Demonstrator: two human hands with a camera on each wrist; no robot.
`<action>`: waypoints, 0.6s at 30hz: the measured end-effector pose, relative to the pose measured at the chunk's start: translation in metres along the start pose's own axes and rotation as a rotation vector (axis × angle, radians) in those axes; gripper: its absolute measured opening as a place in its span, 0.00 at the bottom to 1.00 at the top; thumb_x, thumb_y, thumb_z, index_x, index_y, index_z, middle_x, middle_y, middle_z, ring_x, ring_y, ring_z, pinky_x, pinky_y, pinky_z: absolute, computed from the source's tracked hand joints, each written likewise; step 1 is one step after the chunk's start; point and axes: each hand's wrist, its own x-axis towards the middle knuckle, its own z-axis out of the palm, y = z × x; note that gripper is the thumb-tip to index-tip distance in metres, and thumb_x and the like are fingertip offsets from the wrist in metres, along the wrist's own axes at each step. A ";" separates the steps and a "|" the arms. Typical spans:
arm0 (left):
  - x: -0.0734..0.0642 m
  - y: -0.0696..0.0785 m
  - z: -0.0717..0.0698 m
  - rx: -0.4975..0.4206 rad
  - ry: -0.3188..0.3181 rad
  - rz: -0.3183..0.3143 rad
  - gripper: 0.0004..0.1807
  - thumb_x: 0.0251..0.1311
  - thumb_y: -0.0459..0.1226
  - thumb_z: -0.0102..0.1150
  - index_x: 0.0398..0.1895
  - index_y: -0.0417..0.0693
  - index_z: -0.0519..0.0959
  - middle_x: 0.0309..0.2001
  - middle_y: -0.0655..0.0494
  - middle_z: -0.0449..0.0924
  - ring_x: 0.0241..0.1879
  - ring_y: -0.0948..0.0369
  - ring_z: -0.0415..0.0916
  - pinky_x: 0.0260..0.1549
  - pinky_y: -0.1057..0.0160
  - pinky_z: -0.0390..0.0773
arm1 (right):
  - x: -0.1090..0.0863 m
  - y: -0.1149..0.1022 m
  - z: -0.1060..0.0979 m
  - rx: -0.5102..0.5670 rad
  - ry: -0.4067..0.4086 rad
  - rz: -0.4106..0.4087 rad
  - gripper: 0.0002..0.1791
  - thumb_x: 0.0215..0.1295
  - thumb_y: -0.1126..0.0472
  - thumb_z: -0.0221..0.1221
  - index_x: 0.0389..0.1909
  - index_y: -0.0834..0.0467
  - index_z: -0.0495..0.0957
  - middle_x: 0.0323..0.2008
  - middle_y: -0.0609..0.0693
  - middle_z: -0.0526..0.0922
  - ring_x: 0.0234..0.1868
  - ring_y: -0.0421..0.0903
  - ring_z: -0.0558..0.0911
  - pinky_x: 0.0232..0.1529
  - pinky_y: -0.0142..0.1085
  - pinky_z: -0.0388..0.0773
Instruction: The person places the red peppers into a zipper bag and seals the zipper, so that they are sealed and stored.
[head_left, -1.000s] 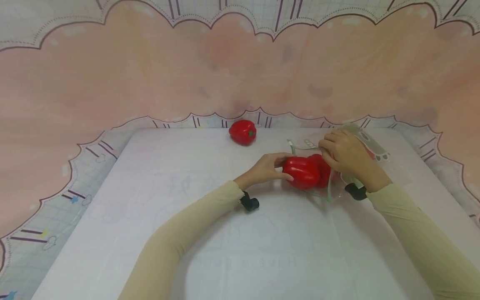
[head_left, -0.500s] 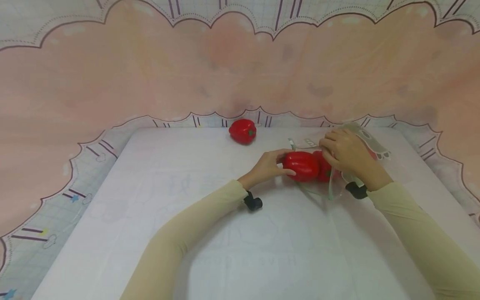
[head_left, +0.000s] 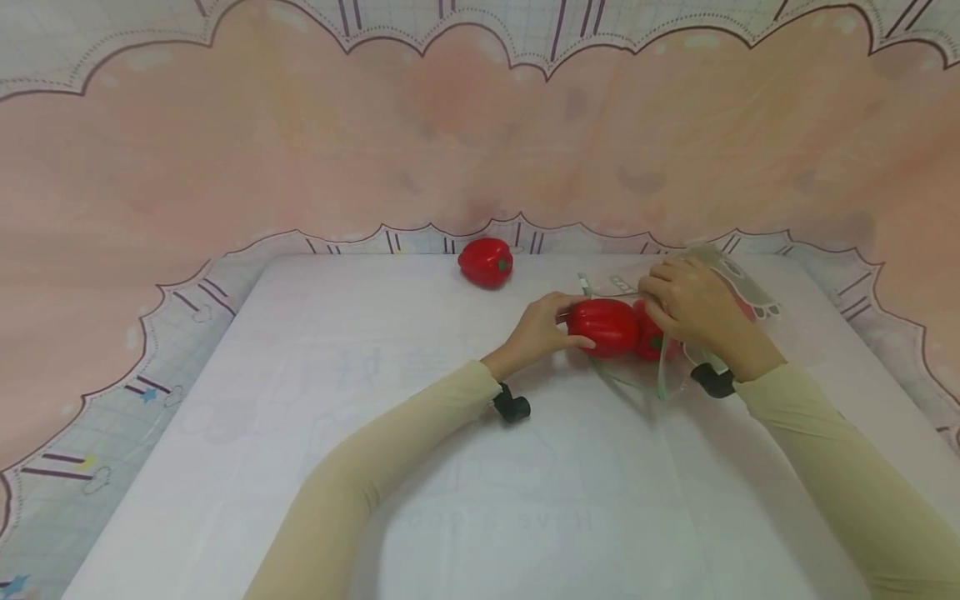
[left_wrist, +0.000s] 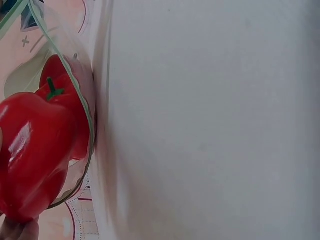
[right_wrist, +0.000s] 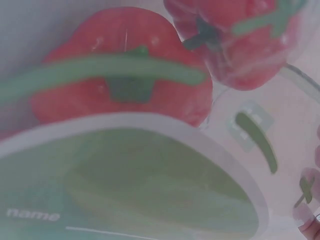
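My left hand grips a red bell pepper, thumb on the near side and fingers on the far side. The pepper is at the mouth of a clear plastic bag with a green-edged opening. Inside the bag, right against the held one, lies another red bell pepper with its green stem showing in the left wrist view. More red shows behind it there. My right hand pinches the bag near its opening, back of the hand upward. In the right wrist view, the bag's green printed label covers the lower part.
A loose red bell pepper lies at the back of the white table, left of the bag. Behind it hangs a peach patterned cloth. Black wrist cameras sit under both wrists.
My left hand has moved slightly away from me and to the right, carrying its pepper along and turning it a little. The right hand stays nearly still on the bag.
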 end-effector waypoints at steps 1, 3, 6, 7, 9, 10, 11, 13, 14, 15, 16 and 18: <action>0.000 0.000 0.000 0.006 0.002 0.002 0.36 0.46 0.38 0.72 0.62 0.44 0.70 0.55 0.49 0.76 0.55 0.57 0.74 0.55 0.62 0.77 | 0.000 0.000 0.000 0.001 0.003 -0.001 0.07 0.52 0.64 0.55 0.28 0.63 0.80 0.28 0.58 0.81 0.36 0.56 0.76 0.45 0.51 0.75; 0.000 0.000 0.001 0.001 0.006 0.002 0.36 0.46 0.38 0.72 0.62 0.44 0.71 0.56 0.49 0.77 0.55 0.57 0.75 0.55 0.62 0.77 | 0.000 0.000 0.001 0.001 0.002 0.002 0.07 0.52 0.64 0.56 0.29 0.63 0.80 0.28 0.58 0.81 0.37 0.56 0.76 0.45 0.50 0.75; 0.001 -0.001 0.001 -0.010 0.009 0.002 0.36 0.47 0.38 0.72 0.62 0.43 0.71 0.58 0.49 0.77 0.56 0.57 0.75 0.54 0.62 0.77 | 0.000 0.000 0.002 -0.004 -0.006 0.010 0.07 0.52 0.64 0.57 0.29 0.63 0.80 0.29 0.59 0.82 0.37 0.56 0.76 0.45 0.50 0.75; 0.001 -0.001 0.001 -0.010 0.013 -0.001 0.35 0.47 0.38 0.71 0.62 0.43 0.71 0.58 0.49 0.76 0.56 0.56 0.76 0.53 0.63 0.78 | 0.000 0.000 0.002 -0.005 -0.009 0.012 0.07 0.52 0.64 0.57 0.29 0.63 0.80 0.29 0.59 0.82 0.37 0.56 0.76 0.45 0.50 0.75; 0.002 -0.001 0.001 -0.008 0.020 -0.007 0.35 0.47 0.38 0.71 0.62 0.44 0.72 0.59 0.49 0.76 0.56 0.56 0.76 0.52 0.63 0.78 | 0.000 0.000 0.002 -0.013 -0.016 0.017 0.07 0.52 0.64 0.57 0.29 0.63 0.80 0.29 0.58 0.82 0.37 0.56 0.76 0.45 0.50 0.76; 0.002 0.000 0.002 -0.004 0.023 -0.011 0.35 0.47 0.39 0.71 0.62 0.44 0.72 0.59 0.50 0.76 0.56 0.56 0.77 0.52 0.64 0.78 | 0.000 0.000 0.002 -0.014 -0.016 0.017 0.07 0.52 0.64 0.56 0.29 0.63 0.80 0.29 0.58 0.81 0.37 0.56 0.76 0.44 0.50 0.76; 0.002 0.000 0.002 0.007 0.025 -0.015 0.35 0.47 0.39 0.71 0.62 0.45 0.72 0.59 0.50 0.76 0.56 0.56 0.77 0.52 0.65 0.78 | 0.000 0.000 0.002 -0.013 -0.015 0.014 0.07 0.52 0.64 0.56 0.29 0.63 0.80 0.28 0.58 0.81 0.36 0.55 0.76 0.44 0.50 0.76; 0.003 0.001 0.004 0.025 0.031 -0.019 0.35 0.47 0.40 0.71 0.62 0.46 0.72 0.58 0.50 0.77 0.56 0.57 0.76 0.52 0.66 0.78 | 0.000 0.000 0.002 -0.004 -0.005 0.003 0.07 0.52 0.64 0.56 0.28 0.63 0.80 0.27 0.58 0.80 0.35 0.55 0.76 0.43 0.50 0.75; 0.004 0.001 0.005 0.037 0.033 -0.020 0.35 0.47 0.40 0.71 0.62 0.46 0.72 0.58 0.50 0.77 0.56 0.57 0.75 0.52 0.66 0.78 | 0.000 0.000 0.002 0.000 0.000 -0.003 0.07 0.52 0.65 0.55 0.28 0.63 0.80 0.26 0.57 0.80 0.34 0.55 0.76 0.43 0.49 0.75; 0.004 0.002 0.005 0.047 0.035 -0.021 0.35 0.47 0.40 0.71 0.62 0.47 0.72 0.57 0.50 0.76 0.56 0.57 0.75 0.52 0.66 0.78 | 0.001 0.000 0.002 0.007 0.007 -0.010 0.06 0.52 0.65 0.55 0.27 0.63 0.79 0.26 0.57 0.79 0.33 0.54 0.75 0.42 0.49 0.75; 0.004 0.002 0.006 0.059 0.038 -0.024 0.35 0.48 0.41 0.71 0.62 0.47 0.71 0.56 0.50 0.76 0.56 0.58 0.74 0.52 0.66 0.78 | 0.001 0.001 0.002 0.015 0.014 -0.017 0.06 0.51 0.65 0.55 0.27 0.63 0.79 0.25 0.57 0.79 0.33 0.54 0.75 0.42 0.49 0.75; 0.005 0.003 0.008 0.074 0.049 -0.024 0.35 0.47 0.41 0.71 0.62 0.47 0.72 0.53 0.50 0.75 0.55 0.57 0.73 0.52 0.65 0.78 | 0.001 0.001 0.002 0.024 0.026 -0.027 0.06 0.51 0.66 0.55 0.26 0.63 0.79 0.24 0.56 0.78 0.32 0.54 0.74 0.41 0.49 0.75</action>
